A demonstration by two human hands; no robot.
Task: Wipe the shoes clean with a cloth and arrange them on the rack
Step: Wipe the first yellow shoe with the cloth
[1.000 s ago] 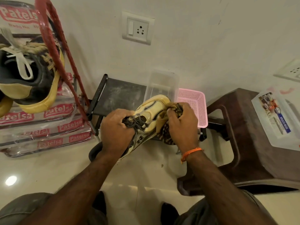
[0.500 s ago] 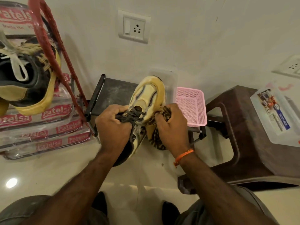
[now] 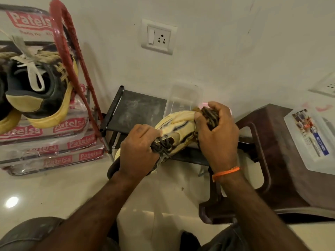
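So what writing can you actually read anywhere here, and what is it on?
"Patelsa": red labels on the stacked plastic-wrapped packs and on the pack behind the rack.
Small line under that upper label: too blurred.
Clear plastic box on the brown stool: sticker print too blurred.

A single wide-angle view is given from the person's head, directed forward and steeply down over both forearms toward the floor (image 3: 54, 192) and the base of the wall (image 3: 217, 60). The left hand (image 3: 138, 151) and right hand (image 3: 217, 136) are seen close, near the frame's centre. Straight lines are bent toward the edges, and no second view is provided.
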